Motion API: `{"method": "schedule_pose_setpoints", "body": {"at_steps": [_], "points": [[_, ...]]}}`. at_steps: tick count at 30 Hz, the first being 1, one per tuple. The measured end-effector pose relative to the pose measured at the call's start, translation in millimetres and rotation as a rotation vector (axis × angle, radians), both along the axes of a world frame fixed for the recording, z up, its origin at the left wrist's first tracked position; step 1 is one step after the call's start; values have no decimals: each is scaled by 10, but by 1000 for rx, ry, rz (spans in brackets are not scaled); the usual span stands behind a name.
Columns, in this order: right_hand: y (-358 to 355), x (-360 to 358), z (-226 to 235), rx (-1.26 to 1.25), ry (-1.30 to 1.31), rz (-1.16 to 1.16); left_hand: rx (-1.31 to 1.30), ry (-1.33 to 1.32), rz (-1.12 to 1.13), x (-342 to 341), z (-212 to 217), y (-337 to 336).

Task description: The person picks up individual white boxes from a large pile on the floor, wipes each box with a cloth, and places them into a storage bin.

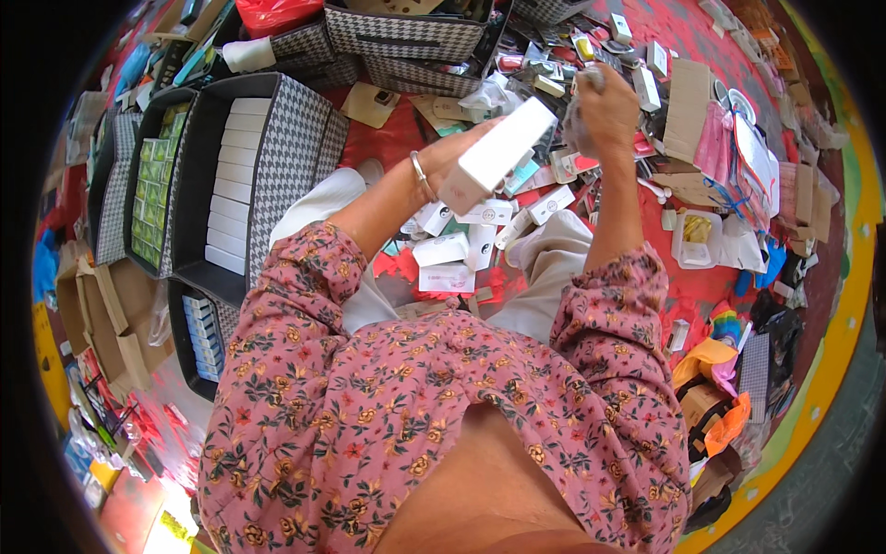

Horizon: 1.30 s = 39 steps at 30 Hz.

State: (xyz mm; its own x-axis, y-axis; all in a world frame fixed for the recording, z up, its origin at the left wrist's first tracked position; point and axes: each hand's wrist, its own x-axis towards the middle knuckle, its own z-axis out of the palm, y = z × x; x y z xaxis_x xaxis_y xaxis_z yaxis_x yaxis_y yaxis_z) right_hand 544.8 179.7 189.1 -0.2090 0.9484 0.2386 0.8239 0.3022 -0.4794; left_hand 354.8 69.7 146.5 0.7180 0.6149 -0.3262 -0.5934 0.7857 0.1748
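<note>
My left hand [454, 155], with a bangle at the wrist, is closed around a white rectangular box [499, 153], held tilted above the pile. To its right, my right hand [613, 111] is a closed fist holding crumpled, see-through plastic [576, 129]; whether anything is inside the plastic I cannot tell. Below the held box, between my legs, several small white boxes lie loosely, among them a plain one [441, 249] and one with a round black-and-white mark [480, 246]. Beyond my hands spreads a heap of small packaged goods [544, 85].
On the left stand houndstooth storage boxes [293, 129], one filled with stacked white boxes [231, 189], another with green packets [150, 189]. More houndstooth boxes [406, 35] stand ahead. A cardboard piece [688, 106] and a white tub [699, 238] lie on the right over red sheeting.
</note>
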Motion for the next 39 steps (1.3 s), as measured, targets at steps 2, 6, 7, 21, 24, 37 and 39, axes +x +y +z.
{"method": "schedule_pose_setpoints", "body": {"at_steps": [2,6,7,21,24,37,39], "points": [[-121,23,302,-386,563,182,10,30,-4,-134,-169,92],[-550,-356,406,-345,525,601,117,157,40,-183,-261,196],[-654,-472,381,-308,537,587,116,183,42,-183,-238,192],[-319,-228,245,0,417,-121,-2,423,415,-66,-312,331],[-664,-552,261,274,489,83,-46,383,471,-69,-423,361],[-809,-763,10,488,-11,650,-408,590,481,-133,-218,283],[-573,-523,-17,266,38,345,-378,485,499,-201,-245,289]]}}
